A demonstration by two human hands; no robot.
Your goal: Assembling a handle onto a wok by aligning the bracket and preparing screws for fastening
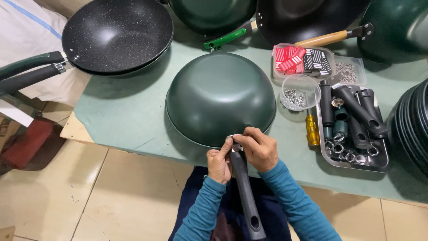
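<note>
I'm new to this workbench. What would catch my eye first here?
A dark green pan lies upside down mid-table, and both hands, left hand and right hand, meet where its black handle joins the rim. To the right, a metal tray holds spare handles and rings.

Both arms wear long teal-blue sleeves of a soft, close-fitting knit that end at the wrists, with light creases near the cuffs. The left hand [219, 166] and the right hand [257, 149] are bare, with no gloves. At six o'clock, dark navy clothing covers the lap.
</note>
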